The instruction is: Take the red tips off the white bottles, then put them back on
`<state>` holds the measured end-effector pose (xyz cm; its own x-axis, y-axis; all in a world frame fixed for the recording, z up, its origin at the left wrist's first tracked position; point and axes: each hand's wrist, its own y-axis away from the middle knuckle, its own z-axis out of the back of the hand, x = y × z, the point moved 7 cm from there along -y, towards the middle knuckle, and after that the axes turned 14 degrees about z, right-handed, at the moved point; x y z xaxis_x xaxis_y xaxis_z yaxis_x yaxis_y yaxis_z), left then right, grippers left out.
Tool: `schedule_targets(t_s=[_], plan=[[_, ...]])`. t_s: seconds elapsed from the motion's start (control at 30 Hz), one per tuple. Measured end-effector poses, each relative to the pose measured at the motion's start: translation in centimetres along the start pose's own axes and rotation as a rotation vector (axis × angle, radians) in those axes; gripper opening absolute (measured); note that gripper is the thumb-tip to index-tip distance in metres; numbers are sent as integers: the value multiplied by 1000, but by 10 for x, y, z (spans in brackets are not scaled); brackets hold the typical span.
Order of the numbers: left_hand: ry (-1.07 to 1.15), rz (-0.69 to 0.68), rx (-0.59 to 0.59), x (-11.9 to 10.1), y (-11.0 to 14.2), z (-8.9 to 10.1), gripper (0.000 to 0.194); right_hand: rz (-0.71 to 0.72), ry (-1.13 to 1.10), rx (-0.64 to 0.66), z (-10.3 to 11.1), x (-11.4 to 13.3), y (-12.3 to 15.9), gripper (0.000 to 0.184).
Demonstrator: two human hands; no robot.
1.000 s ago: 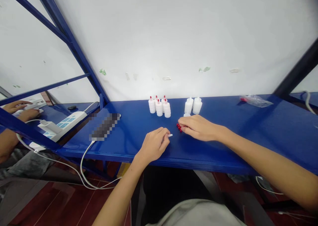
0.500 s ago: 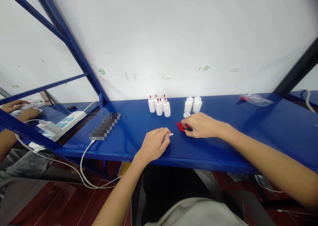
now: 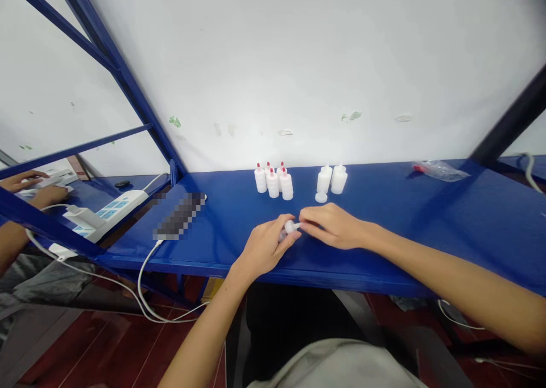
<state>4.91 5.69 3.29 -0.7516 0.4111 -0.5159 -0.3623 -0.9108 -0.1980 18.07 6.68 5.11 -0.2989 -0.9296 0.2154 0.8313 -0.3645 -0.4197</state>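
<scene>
A small white squeeze bottle (image 3: 290, 227) lies tilted in my left hand (image 3: 268, 243), its pointed nozzle aimed right. My left fingers are wrapped round the bottle's body. Against the nozzle's tip, my right hand (image 3: 333, 226) has thumb and forefinger pinched together; whatever is between them is hidden. The heap of red caps seen earlier is now covered by my right hand. Beyond my hands stand several white bottles with red tips (image 3: 273, 184). Right of those are several white bottles without red tips (image 3: 338, 180), with a round white lid (image 3: 321, 197) in front.
A clear plastic bag with something red inside (image 3: 443, 170) lies at the right on the blue table (image 3: 396, 197). To the left are a blurred-out dark object (image 3: 181, 216) with a white cable and a power strip (image 3: 121, 207). Another person's hands (image 3: 46, 192) work at far left.
My right hand has moved left from the red caps to the bottle's nozzle. My left hand has turned, so more of the bottle shows.
</scene>
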Motion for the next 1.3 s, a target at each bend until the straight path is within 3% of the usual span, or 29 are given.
schedule_targets(t_s=[0.1, 0.17, 0.33, 0.53, 0.63, 0.87, 0.93, 1.13, 1.3], plan=[[-27, 46, -23, 3, -1, 1, 38, -176, 110, -204, 25, -24, 10, 23], [-59, 56, -45, 5, -1, 1, 48, -326, 245, -270, 41, -42, 20, 19], [-4, 48, -127, 9, 4, 5, 51, -617, 474, -159, 55, -78, 37, 19], [90, 4, -149, 11, 7, 9, 31, -703, 451, -18, 43, -96, 43, 24], [44, 41, -138, 10, 5, 8, 19, -635, 428, -74, 44, -87, 39, 22], [49, -92, -71, -4, 4, 3, 24, -154, 40, -66, 23, -20, 6, 27], [51, -109, -51, -5, 4, 1, 24, -108, -9, -63, 16, -9, 1, 30], [72, -138, 6, -8, 4, -2, 20, 7, 144, 63, -6, 1, -3, 33], [46, -187, 18, -11, 6, -4, 14, 93, 101, 77, -10, 7, -4, 32]])
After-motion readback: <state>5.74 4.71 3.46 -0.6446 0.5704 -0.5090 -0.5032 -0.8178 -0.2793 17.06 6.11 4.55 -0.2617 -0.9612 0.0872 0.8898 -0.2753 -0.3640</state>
